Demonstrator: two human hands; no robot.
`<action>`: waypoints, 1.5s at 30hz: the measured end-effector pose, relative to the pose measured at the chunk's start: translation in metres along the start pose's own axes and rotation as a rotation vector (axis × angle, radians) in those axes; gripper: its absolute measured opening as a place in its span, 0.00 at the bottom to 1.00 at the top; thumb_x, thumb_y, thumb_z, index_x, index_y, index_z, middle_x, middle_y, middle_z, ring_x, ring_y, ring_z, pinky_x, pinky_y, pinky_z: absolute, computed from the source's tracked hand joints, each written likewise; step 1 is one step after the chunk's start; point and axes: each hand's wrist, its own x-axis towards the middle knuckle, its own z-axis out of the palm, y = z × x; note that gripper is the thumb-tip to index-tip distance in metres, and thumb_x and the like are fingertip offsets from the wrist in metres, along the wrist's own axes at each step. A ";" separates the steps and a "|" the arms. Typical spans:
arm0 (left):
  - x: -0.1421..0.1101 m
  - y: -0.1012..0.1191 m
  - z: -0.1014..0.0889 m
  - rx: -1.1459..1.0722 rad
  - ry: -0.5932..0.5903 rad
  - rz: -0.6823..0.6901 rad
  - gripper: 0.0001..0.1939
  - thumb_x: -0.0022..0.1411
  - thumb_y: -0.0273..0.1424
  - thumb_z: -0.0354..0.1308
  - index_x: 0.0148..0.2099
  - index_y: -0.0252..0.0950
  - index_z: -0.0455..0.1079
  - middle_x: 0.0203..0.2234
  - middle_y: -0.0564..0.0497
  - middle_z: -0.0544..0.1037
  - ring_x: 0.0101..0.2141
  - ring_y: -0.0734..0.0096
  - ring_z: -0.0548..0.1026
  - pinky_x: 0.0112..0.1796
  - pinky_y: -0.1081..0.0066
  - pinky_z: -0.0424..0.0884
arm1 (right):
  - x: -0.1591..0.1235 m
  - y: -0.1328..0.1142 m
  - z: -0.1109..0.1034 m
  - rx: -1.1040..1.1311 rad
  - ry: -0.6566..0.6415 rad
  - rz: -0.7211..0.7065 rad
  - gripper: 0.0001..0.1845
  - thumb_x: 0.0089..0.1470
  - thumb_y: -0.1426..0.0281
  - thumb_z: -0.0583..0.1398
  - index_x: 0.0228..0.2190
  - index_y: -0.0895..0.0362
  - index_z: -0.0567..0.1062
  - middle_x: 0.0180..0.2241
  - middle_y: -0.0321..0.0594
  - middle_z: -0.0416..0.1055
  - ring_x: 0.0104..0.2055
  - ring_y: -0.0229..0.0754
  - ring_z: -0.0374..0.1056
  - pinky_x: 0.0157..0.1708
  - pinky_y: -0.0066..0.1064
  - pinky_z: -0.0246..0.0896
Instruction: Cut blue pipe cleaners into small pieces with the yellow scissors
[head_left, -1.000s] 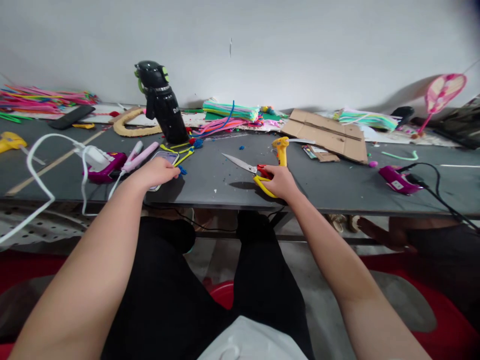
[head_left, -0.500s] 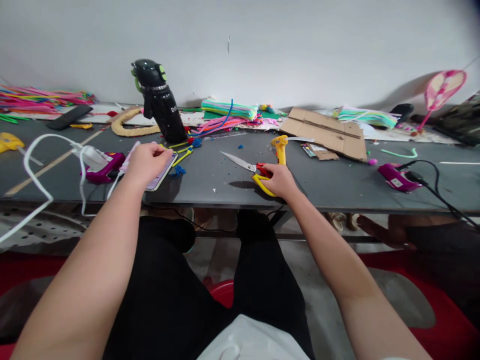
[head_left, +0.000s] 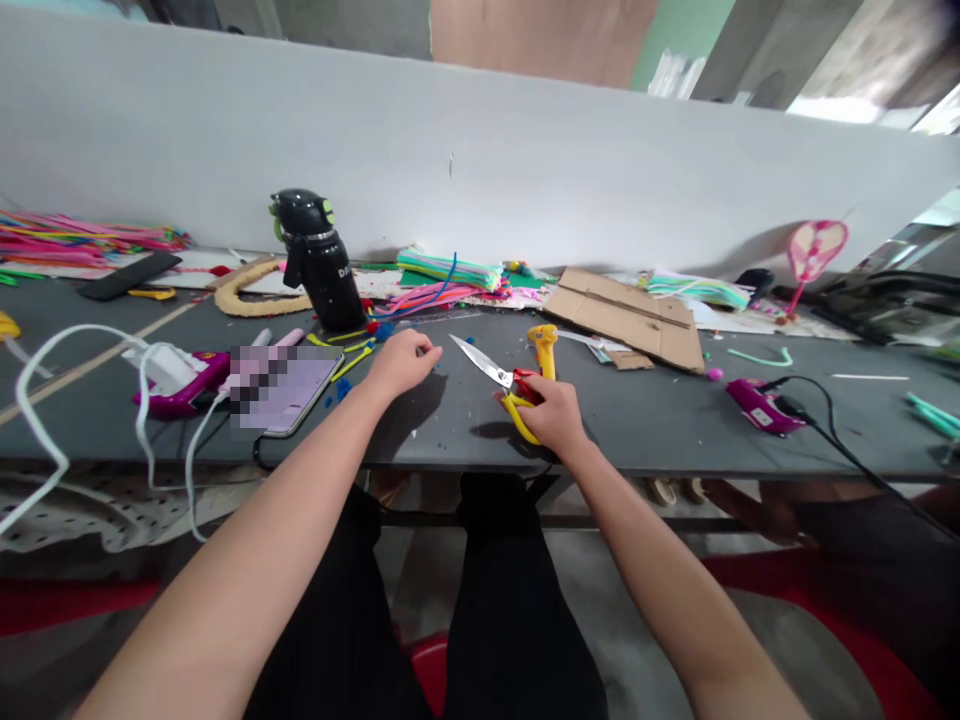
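My right hand [head_left: 551,415] grips a pair of scissors [head_left: 484,362] by its red and yellow handles. The blades point up and left over the grey table and look closed. My left hand [head_left: 405,362] is over the table left of the blade tips, fingers curled in a pinch. What it pinches, if anything, is too small to make out. Just beyond the scissors is a yellow glue gun [head_left: 545,350]. Left of my left hand lie yellow pipe cleaner pieces [head_left: 352,360], blue scraps [head_left: 343,388] and a phone [head_left: 304,395], partly blurred out.
A black bottle [head_left: 326,275] stands at the back left. Behind lie bundled pipe cleaners [head_left: 450,270] and a cardboard sheet [head_left: 626,315]. Purple power sockets with cables [head_left: 184,385] sit at left, and another purple socket [head_left: 763,408] at right. A person sits at the right.
My left hand has moved right, from above the phone to near the scissors' tips. My right hand still holds the scissors. The view has tilted up.
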 end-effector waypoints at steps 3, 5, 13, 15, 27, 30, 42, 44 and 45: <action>0.019 0.010 0.019 0.031 -0.077 0.005 0.14 0.58 0.35 0.54 0.43 0.36 0.76 0.40 0.45 0.78 0.39 0.63 0.75 0.42 0.67 0.69 | 0.005 -0.007 -0.013 0.078 0.046 0.082 0.18 0.48 0.54 0.63 0.23 0.57 0.70 0.21 0.34 0.65 0.23 0.34 0.55 0.25 0.28 0.50; 0.031 0.015 0.030 0.070 -0.105 0.014 0.17 0.60 0.35 0.53 0.48 0.36 0.75 0.43 0.43 0.77 0.43 0.62 0.75 0.45 0.67 0.69 | 0.006 -0.009 -0.027 0.080 -0.033 0.111 0.18 0.49 0.53 0.63 0.29 0.56 0.72 0.23 0.34 0.67 0.23 0.36 0.58 0.24 0.28 0.52; 0.069 0.027 0.058 0.188 -0.107 -0.027 0.14 0.63 0.38 0.54 0.44 0.39 0.77 0.43 0.42 0.77 0.44 0.57 0.75 0.44 0.63 0.70 | -0.029 0.032 -0.064 -0.189 -0.241 0.102 0.13 0.48 0.55 0.64 0.31 0.50 0.76 0.30 0.41 0.76 0.28 0.46 0.69 0.30 0.34 0.61; 0.074 0.027 0.061 0.208 -0.107 -0.028 0.12 0.64 0.36 0.53 0.41 0.38 0.76 0.41 0.41 0.77 0.44 0.57 0.75 0.44 0.63 0.69 | -0.037 0.041 -0.069 -0.168 -0.221 0.173 0.15 0.47 0.55 0.65 0.33 0.50 0.75 0.29 0.40 0.75 0.27 0.45 0.68 0.27 0.34 0.61; 0.017 0.007 -0.012 -0.068 0.018 -0.023 0.08 0.62 0.34 0.53 0.38 0.37 0.71 0.30 0.48 0.79 0.31 0.66 0.75 0.35 0.68 0.69 | -0.007 0.016 -0.055 -0.091 -0.375 0.110 0.20 0.47 0.51 0.65 0.36 0.51 0.75 0.29 0.40 0.73 0.26 0.42 0.64 0.26 0.32 0.56; -0.010 -0.003 -0.033 -0.169 0.066 -0.038 0.10 0.59 0.36 0.57 0.40 0.37 0.73 0.33 0.47 0.81 0.34 0.65 0.78 0.39 0.68 0.72 | 0.007 0.006 -0.044 -0.074 -0.462 0.066 0.18 0.47 0.51 0.64 0.30 0.52 0.73 0.24 0.35 0.68 0.24 0.39 0.60 0.25 0.30 0.53; -0.053 -0.027 -0.054 -0.152 -0.054 -0.154 0.16 0.61 0.45 0.55 0.37 0.40 0.77 0.29 0.50 0.82 0.31 0.63 0.78 0.35 0.68 0.71 | 0.057 0.001 0.007 -0.066 -0.539 -0.115 0.25 0.45 0.48 0.65 0.23 0.54 0.65 0.22 0.32 0.63 0.24 0.35 0.55 0.25 0.28 0.48; -0.057 -0.025 -0.054 -0.138 -0.064 -0.155 0.17 0.61 0.45 0.54 0.35 0.39 0.77 0.29 0.50 0.82 0.30 0.64 0.77 0.33 0.69 0.70 | 0.058 0.000 0.012 -0.038 -0.516 -0.124 0.24 0.46 0.48 0.65 0.25 0.54 0.67 0.22 0.32 0.64 0.25 0.35 0.55 0.26 0.28 0.49; -0.058 -0.024 -0.054 -0.134 -0.070 -0.149 0.17 0.62 0.46 0.54 0.35 0.39 0.77 0.29 0.50 0.82 0.30 0.64 0.77 0.33 0.69 0.69 | 0.056 0.000 0.014 -0.025 -0.510 -0.126 0.24 0.46 0.47 0.65 0.25 0.55 0.68 0.22 0.32 0.63 0.24 0.35 0.54 0.26 0.28 0.49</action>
